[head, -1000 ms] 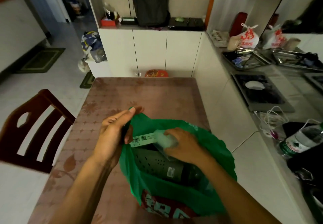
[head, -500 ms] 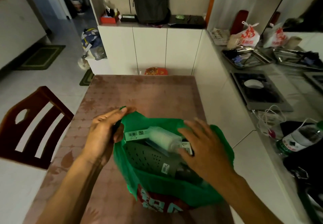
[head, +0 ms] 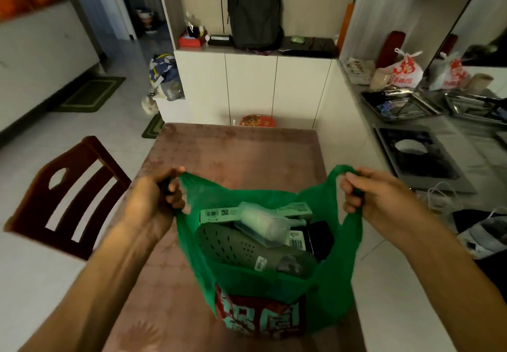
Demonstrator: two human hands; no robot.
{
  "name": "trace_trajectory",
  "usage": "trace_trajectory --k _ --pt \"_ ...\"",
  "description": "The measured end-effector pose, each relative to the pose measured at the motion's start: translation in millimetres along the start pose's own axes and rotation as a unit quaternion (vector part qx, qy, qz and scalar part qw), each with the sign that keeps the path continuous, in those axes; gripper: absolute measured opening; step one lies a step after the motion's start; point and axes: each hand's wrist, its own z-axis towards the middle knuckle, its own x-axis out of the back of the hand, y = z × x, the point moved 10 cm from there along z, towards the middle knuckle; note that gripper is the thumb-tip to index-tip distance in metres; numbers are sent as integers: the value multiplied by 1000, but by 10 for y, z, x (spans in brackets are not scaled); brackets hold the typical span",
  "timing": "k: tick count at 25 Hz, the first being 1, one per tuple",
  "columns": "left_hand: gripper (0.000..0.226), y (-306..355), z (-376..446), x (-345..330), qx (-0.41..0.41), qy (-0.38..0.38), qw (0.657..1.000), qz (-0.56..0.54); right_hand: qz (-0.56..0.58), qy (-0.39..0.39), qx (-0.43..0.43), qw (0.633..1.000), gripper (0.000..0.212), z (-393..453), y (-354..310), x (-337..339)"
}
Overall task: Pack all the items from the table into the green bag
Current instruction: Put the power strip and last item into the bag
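Note:
The green bag (head: 323, 277) stands on the brown table (head: 241, 154), its mouth stretched wide. My left hand (head: 156, 200) grips the left handle and my right hand (head: 375, 195) grips the right handle. Inside the bag lie a grey perforated shoe (head: 233, 247), a pale green box with a barcode (head: 219, 213), a whitish item in clear wrap (head: 263, 222) and a dark object (head: 321, 233) at the right. A red and white print covers the bag's front.
A dark wooden chair (head: 68, 198) stands left of the table. White cabinets (head: 252, 88) with a grey backpack (head: 255, 8) on top rise behind it. To the right a counter holds a stove (head: 419, 156), trays, plastic bags and cables.
My right hand let go of the wrapped item inside the bag and took the right handle. My left hand closed on the left handle. Both pulled the bag's mouth apart.

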Motion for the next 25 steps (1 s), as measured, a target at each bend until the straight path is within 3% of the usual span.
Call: trace_trajectory --k 3,9,14,17,20,25 --pt "31 392 317 75 45 4 999 28 11 0 65 998 17 289 -480 -505" --pt "33 1449 396 -112 -69 -77 987 125 61 70 134 987 14 347 -1260 -656" --pt "39 1514 602 -76 -67 -99 981 156 31 131 96 986 19 584 -989 -595" --pt "34 1203 794 106 -73 -61 978 184 -103 199 21 974 16 760 -538 -415" --pt "37 1021 911 237 -68 -31 981 179 -139 231 -14 963 18 875 -264 -285" --pt "23 1134 979 189 -88 -11 981 171 -106 196 10 975 24 903 -472 -443"
